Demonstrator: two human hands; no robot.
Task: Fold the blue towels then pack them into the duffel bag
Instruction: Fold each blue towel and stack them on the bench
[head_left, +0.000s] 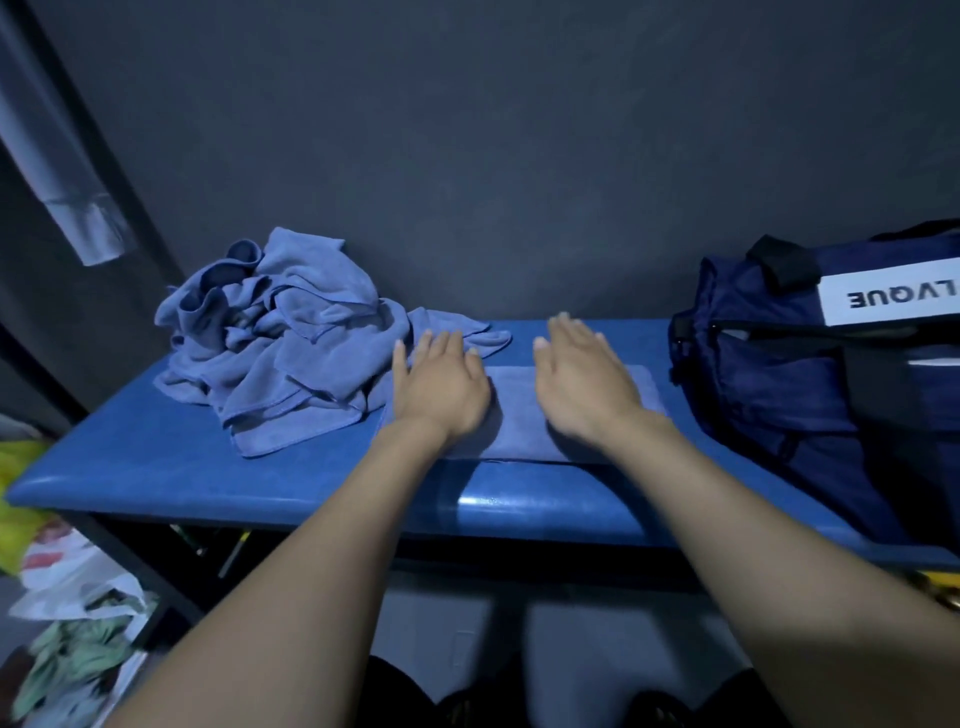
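Both hands, left hand (441, 382) and right hand (584, 379), press flat with fingers straight on 1 folded towel (519, 415); next it needs lifting into the duffel bag (789, 374).

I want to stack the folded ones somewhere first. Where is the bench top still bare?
Bare bench: the front strip before the towel pile, and the back strip between pile and duffel bag. The middle is crowded: folded towel under left hand and right hand.
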